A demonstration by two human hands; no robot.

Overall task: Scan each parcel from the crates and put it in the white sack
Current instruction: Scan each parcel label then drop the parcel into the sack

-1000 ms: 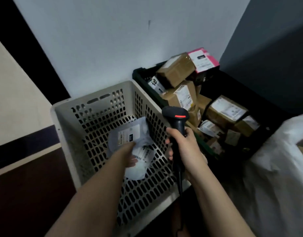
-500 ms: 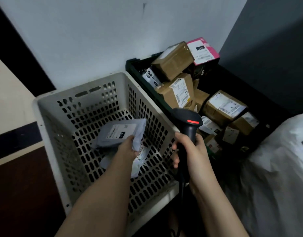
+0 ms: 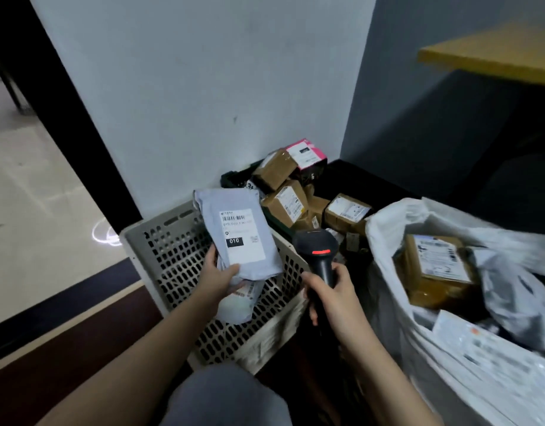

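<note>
The left hand [image 3: 217,279] grips a flat pale grey plastic mailer parcel [image 3: 239,233] by its lower edge, thumb over the front and the fingers [image 3: 212,255] curled round the left side, holding it up above the beige perforated plastic crate [image 3: 169,250] with its white shipping label [image 3: 241,235] facing the camera (a barcode and a black block reading "010" can be made out). Below it, inside that crate, lies a second white plastic mailer [image 3: 239,302], partly hidden by the hand.

The right hand [image 3: 332,298] is clenched around the grip of a black handheld barcode scanner [image 3: 319,252], whose head, with a lit red strip, stands just to the right of the held parcel and near the crate's right rim.

Behind the beige crate stands a dark green plastic crate [image 3: 234,178] heaped with brown cardboard boxes [image 3: 285,202] bearing white labels, and one pink-topped box [image 3: 306,153] at the back against the pale wall [image 3: 203,87].

To the right, the large white woven sack [image 3: 449,364] stands open, already holding a brown taped cardboard parcel [image 3: 437,272] and a crumpled grey plastic mailer [image 3: 511,296].

A yellow wooden shelf edge [image 3: 486,55] juts out at the upper right. A grey-clad knee [image 3: 228,398] shows at the bottom.
</note>
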